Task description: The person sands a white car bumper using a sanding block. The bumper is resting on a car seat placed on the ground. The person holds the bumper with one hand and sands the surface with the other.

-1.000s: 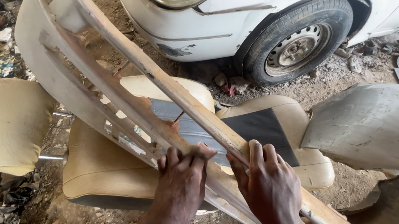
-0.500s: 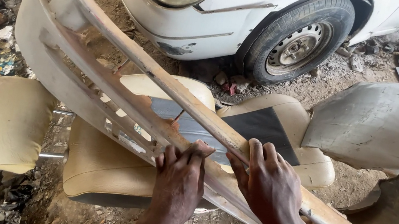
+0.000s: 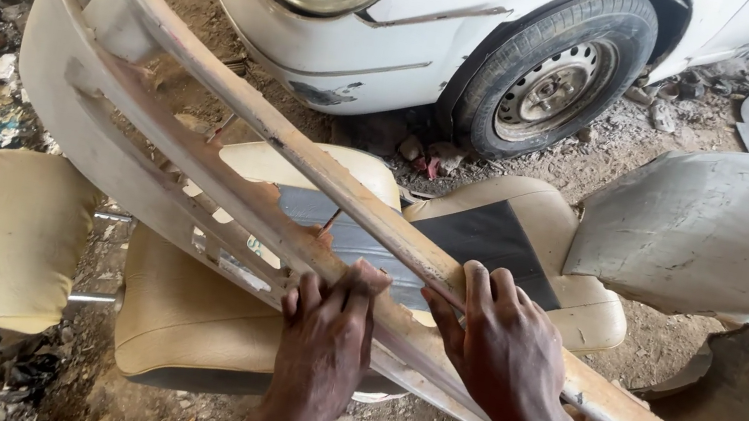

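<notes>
A dusty car bumper (image 3: pixel 200 161) is gripped by the left hand (image 3: pixel 325 334) and right hand (image 3: pixel 498 348), fingers curled; a beige car seat (image 3: pixel 174 319) lies at seven o'clock.

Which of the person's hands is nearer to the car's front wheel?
Right. The right hand grips the bumper almost directly below the front wheel; the left hand presses the bumper farther left.

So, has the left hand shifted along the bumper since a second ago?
No. The left hand sits at the same spot on the bumper, just below the grey panel of the car seat, with the right hand beside it as before.
</notes>
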